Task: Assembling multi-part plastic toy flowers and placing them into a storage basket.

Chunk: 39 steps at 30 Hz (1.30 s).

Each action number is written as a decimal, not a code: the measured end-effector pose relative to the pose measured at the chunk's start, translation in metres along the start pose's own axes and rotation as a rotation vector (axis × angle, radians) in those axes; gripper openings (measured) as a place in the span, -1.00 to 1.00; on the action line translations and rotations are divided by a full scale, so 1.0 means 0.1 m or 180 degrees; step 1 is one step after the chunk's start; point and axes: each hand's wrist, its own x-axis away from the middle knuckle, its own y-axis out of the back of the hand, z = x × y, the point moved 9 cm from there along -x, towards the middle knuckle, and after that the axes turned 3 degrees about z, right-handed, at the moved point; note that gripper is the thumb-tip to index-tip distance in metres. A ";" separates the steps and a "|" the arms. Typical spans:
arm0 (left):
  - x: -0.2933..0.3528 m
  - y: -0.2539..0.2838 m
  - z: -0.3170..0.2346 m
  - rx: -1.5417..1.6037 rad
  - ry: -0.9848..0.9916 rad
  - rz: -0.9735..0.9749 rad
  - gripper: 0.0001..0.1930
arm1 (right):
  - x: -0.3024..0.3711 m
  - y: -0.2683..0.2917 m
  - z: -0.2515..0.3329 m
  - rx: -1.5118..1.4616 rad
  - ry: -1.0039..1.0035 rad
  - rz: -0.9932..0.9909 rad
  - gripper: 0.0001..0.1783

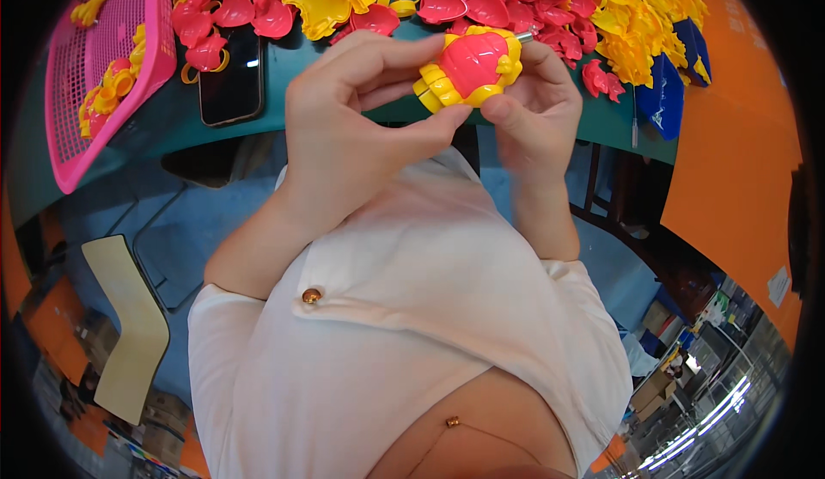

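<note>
Your left hand (357,97) and right hand (543,109) clamp a glossy, rounded pink-and-yellow plastic toy (475,65) over the green table's (277,84) near edge. Pale marks on the blue piece (667,88) by its right corner are unreadable.

Small shiny toy (473,67), red middle (475,54), yellow edges (440,86) (bumpy ones), held up between left hand (339,101) and right hand (543,114).

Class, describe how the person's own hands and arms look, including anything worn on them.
The left hand and right hand are bare, with no gloves, rings, watch or bracelet showing. The left forearm and right forearm are uncovered too. The left sleeve and right sleeve are loose, plain and white, ending around the elbows.
</note>
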 end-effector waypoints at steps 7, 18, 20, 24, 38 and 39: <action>0.04 0.06 -0.11 -0.0181 -0.0379 0.0234 -0.60 | 0.00 -0.07 -0.06 -0.0354 -0.0151 0.0015 -0.31; 0.16 0.09 -0.33 -0.1273 -0.1988 0.0246 -0.53 | 0.31 -0.60 -0.80 -0.1745 -0.1724 0.0548 -0.55; 0.21 0.17 -0.27 -0.0919 -0.2223 0.0287 -0.74 | 0.31 -0.59 -0.88 -0.1244 -0.1985 0.0690 -0.59; 0.29 0.72 -0.17 -0.1025 -0.1550 -0.0490 -0.79 | -0.05 -0.22 -0.59 0.1656 -0.1023 0.0195 -0.77; 0.05 0.51 0.50 -0.1171 0.0717 0.0000 -0.85 | -0.71 -0.16 -0.07 0.4147 0.0392 -0.0058 -0.84; 0.03 0.48 0.51 -0.1239 0.0682 0.0012 -0.83 | -0.64 -0.21 -0.07 0.3549 0.0153 -0.0002 -0.83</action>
